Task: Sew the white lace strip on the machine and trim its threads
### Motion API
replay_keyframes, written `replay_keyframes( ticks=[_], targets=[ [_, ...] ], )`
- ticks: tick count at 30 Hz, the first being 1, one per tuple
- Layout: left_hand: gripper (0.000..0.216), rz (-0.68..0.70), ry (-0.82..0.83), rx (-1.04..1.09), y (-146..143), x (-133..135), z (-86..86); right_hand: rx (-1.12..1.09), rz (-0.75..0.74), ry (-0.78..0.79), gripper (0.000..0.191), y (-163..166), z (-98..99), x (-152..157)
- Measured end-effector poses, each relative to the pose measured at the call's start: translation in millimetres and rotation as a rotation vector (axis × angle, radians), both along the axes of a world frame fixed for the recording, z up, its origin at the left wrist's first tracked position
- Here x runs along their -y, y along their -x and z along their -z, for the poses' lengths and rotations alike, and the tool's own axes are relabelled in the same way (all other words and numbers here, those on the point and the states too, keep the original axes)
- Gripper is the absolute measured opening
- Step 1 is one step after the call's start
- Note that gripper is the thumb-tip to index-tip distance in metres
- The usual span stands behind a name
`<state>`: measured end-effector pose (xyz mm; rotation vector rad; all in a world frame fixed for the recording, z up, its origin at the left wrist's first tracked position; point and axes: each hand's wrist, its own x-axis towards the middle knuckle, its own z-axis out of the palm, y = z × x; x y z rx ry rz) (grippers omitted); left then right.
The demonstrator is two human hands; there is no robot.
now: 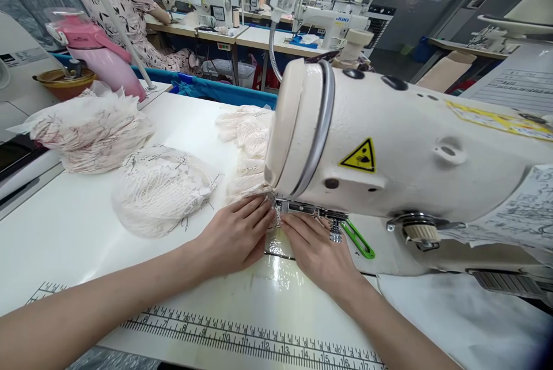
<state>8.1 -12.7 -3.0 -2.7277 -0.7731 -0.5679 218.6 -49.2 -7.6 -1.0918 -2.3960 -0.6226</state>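
Left hand [235, 237] and right hand [317, 252] press lace [247, 151] flat, fingers extended, close together

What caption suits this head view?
Left hand and right hand lie flat at the presser foot of a sewing machine, lace trailing behind, lace piles on the table.

White sewing table [86, 231], measuring scale [242, 344] printed along its near edge, cream sewing machine [410, 151] seated at right, lace strip [246, 139] trailing back beneath the machine head, nearer lace heap [159, 188] at centre-left, farther lace heap [88, 128] just behind it.
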Motion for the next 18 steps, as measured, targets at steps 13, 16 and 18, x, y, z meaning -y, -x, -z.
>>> replay_keyframes(
  ticks=[13,16,18],
  targets=[
    [0.037,-0.024,0.018,0.032,-4.6,-0.8,-0.1,0.052,0.042,-0.003,0.036,-2.8,-2.3,-1.8],
    [0.036,-0.037,0.037,0.018,-5.4,-0.9,-0.2,0.077,0.049,0.008,0.034,-3.6,-1.3,-2.1],
    [0.036,-0.047,0.058,0.007,-5.9,-1.1,-0.4,0.086,0.048,0.016,0.032,-4.3,-0.3,-2.7]
  ],
)
